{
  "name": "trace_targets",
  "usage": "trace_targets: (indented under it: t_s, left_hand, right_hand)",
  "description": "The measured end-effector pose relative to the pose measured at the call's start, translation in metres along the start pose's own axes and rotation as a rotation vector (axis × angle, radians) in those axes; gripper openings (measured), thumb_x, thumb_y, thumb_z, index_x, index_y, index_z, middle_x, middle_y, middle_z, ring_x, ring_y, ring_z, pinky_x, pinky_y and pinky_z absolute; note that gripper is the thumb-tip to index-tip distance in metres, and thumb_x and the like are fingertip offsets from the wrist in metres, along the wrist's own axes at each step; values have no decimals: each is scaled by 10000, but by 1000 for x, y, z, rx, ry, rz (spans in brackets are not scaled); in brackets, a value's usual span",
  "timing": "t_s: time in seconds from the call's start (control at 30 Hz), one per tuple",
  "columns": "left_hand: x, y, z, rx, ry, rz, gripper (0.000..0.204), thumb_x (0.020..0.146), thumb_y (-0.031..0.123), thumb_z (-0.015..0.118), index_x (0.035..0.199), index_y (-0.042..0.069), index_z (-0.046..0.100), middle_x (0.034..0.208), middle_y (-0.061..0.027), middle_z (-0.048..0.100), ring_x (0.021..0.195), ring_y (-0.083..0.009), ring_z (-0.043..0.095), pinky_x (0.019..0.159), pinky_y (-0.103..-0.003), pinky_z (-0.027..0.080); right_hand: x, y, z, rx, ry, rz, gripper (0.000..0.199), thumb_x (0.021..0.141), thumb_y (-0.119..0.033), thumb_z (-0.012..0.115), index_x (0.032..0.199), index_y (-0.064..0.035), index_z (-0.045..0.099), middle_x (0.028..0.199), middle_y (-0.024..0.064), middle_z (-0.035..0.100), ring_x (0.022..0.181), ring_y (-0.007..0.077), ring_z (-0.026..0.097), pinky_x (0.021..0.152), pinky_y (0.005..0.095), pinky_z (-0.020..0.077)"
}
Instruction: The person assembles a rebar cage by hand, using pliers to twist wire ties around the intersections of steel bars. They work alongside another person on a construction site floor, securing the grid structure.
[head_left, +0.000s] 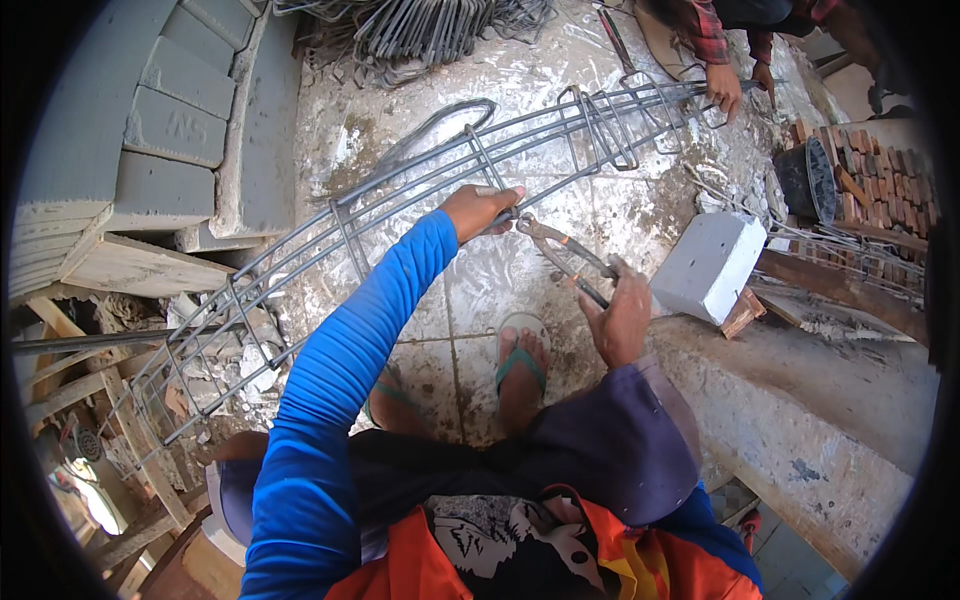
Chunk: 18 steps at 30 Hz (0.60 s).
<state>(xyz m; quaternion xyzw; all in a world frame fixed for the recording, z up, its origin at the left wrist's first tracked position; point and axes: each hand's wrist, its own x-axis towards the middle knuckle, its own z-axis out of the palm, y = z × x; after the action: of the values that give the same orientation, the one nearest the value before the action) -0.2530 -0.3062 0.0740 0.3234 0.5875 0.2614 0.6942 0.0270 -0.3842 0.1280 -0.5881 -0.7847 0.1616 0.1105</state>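
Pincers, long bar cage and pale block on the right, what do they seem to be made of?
Pincers: apparently steel, from the worn, brownish-grey metallic look. Bar cage: probably steel, dull grey, being slender yet stiff-looking. Pale block: possibly lightweight concrete, matte, judging by its chalky faces.

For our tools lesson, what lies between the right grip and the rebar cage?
Head view: pincers run from the right grip toward the rebar cage, ending beside the left grip.
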Motion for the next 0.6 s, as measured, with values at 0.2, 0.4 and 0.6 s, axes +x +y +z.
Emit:
trace_targets:
  t_s: [0.2,0.4,0.6]
  left_hand:
    - [-2,1,8,-148,31,11,558,925,434,708,1121,-87,683,1076,-160,695,920,-197,687,855,-288,576]
    - [-2,3,1,-60,16,-5,610,899,486,721,1115,-84,688,1074,-143,698,916,-192,685,845,-272,566]
    - [-4,8,1,7,6,-13,615,905,504,705,1107,-76,694,1083,-132,697,915,-182,677,839,-287,560]
  right_hand:
    - [-9,5,8,171,-150,133,518,845,-157,784,1264,16,532,961,157,650,812,332,645,742,401,516]
    - [-15,12,28,1311,-803,677,480,1009,-464,569,1211,-29,570,903,59,640,667,194,583,599,344,481]
    - [-20,4,33,1717,-953,691,518,996,-539,559,1178,-54,549,865,58,664,575,184,592,511,313,467]
